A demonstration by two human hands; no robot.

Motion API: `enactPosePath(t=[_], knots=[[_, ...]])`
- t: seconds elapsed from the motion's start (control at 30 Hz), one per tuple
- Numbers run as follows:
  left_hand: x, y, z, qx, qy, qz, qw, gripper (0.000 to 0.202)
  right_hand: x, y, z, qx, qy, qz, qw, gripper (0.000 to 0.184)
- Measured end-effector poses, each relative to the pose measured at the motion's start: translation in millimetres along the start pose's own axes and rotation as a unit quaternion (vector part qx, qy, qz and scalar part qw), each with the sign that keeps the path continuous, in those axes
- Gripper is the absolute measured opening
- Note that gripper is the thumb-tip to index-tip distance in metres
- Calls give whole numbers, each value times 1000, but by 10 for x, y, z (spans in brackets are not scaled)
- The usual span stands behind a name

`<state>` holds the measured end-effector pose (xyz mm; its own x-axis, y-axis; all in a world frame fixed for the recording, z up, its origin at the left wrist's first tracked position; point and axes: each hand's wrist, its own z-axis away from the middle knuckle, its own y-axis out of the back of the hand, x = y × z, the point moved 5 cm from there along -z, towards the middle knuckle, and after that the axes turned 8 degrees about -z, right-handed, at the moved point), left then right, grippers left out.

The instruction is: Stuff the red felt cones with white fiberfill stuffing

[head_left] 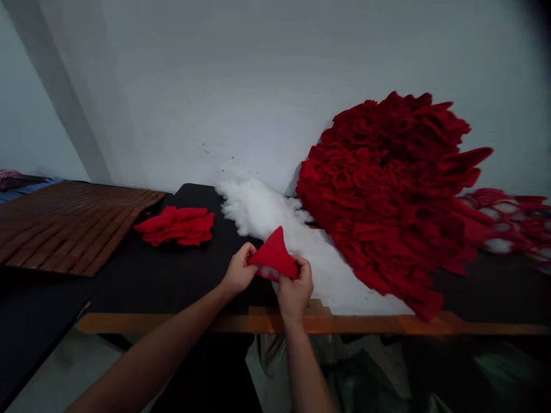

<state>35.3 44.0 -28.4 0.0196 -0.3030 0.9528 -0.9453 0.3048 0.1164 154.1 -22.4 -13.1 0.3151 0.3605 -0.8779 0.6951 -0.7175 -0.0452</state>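
Observation:
Between my two hands is a small red cone-shaped felt hat [275, 252], its point up and its wide opening toward me. Something white shows inside the opening. My left hand [241, 268] pinches the left edge of the rim. My right hand [296, 289] grips the right edge, its thumb at the opening. Just behind the hat lies a heap of fluffy white stuffing [258, 206]. A white sheet [344, 281] spreads beneath and to the right of it.
A tall mound of red felt pieces [387, 189] leans by the wall at the right. Red and white items [503, 223] lie beyond it. A smaller red stack [178, 225] rests on the black table [172, 287]. At the left is a brown slatted mat [73, 223].

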Motion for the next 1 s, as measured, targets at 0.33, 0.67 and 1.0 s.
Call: enactPosePath(t=[0.33,0.67,1.0], knots=[[171,77,59,20,-39,-47,998,14,-217,-59,76,-160,109,-11,981,37],[177,-2,112,5,-96,-53,994,26,-282,41,17,-9,160,-14,987,25],[241,-54,85,-126,43,220,966,54,-243,247,109,27,135,-124,983,14]])
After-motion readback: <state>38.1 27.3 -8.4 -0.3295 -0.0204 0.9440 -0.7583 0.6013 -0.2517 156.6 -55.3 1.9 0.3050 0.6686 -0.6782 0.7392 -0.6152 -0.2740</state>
